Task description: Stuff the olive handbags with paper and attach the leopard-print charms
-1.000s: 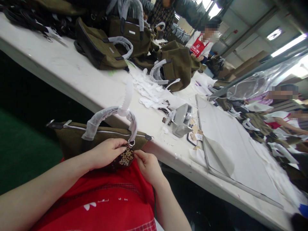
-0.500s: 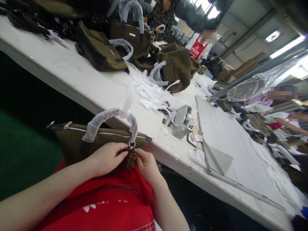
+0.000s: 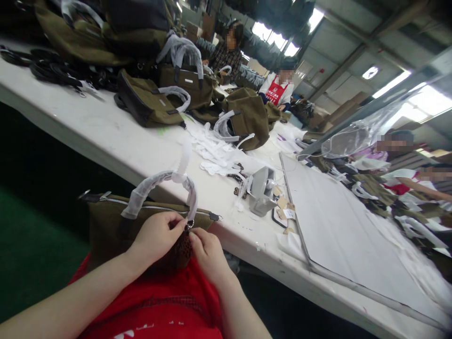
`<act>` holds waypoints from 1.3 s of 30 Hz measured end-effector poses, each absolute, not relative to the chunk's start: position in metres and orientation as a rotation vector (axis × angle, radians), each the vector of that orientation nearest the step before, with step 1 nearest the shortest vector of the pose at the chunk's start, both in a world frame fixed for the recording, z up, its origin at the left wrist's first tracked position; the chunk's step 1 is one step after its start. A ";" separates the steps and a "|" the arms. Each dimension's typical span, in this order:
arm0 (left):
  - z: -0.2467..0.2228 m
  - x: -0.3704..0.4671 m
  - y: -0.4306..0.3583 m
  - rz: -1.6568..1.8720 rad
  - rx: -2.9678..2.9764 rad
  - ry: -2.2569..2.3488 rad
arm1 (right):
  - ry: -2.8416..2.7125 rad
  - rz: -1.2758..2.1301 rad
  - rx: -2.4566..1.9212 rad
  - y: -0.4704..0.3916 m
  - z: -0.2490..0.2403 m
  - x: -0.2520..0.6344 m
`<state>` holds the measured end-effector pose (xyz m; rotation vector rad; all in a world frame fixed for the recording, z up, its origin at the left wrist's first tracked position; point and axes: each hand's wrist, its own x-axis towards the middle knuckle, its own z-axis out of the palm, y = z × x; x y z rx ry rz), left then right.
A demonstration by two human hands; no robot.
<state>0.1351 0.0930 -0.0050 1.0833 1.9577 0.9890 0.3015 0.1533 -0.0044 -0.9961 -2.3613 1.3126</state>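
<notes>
The bare left hand (image 3: 155, 238) and the bare right hand (image 3: 209, 254) have fingertips close together, near a small silver metal ring (image 3: 190, 224) and a leopard-print charm (image 3: 183, 250), at an olive fabric bag (image 3: 106, 228).

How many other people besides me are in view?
4: a person in plaid at the back, one in a red apron right of that, one in purple farther right, one in white and red rightmost. Others may be hidden.

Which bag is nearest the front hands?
The bag by the red apron: left hand and right hand are at its handle; other bags are farther away.
</notes>
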 end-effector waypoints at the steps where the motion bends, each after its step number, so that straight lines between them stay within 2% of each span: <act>1: -0.006 0.136 0.092 1.045 1.073 1.964 | -2.356 1.301 -1.024 0.152 -0.006 0.300; 5: -0.006 0.138 0.086 1.298 0.922 1.869 | -2.289 1.297 -1.113 0.150 -0.011 0.297; 9: -0.001 0.134 0.084 1.335 0.646 1.687 | -2.201 1.242 -1.192 0.153 -0.017 0.295; 12: 0.001 0.125 0.084 1.222 0.670 1.722 | -2.208 1.221 -1.217 0.154 -0.020 0.295; 19: 0.013 0.116 0.084 0.669 1.304 1.979 | -2.279 1.008 -1.274 0.154 -0.014 0.296; 23: 0.020 0.125 0.088 0.478 1.434 2.009 | -2.314 0.992 -1.248 0.156 -0.012 0.297; 31: -0.003 0.131 0.088 0.798 1.266 1.761 | -2.179 1.104 -1.151 0.160 -0.009 0.294; 35: -0.005 0.132 0.088 0.828 1.272 1.726 | -2.148 1.325 -1.104 0.164 -0.011 0.287; 39: 0.002 0.134 0.086 0.803 1.307 1.810 | -2.028 1.385 -1.054 0.165 -0.011 0.284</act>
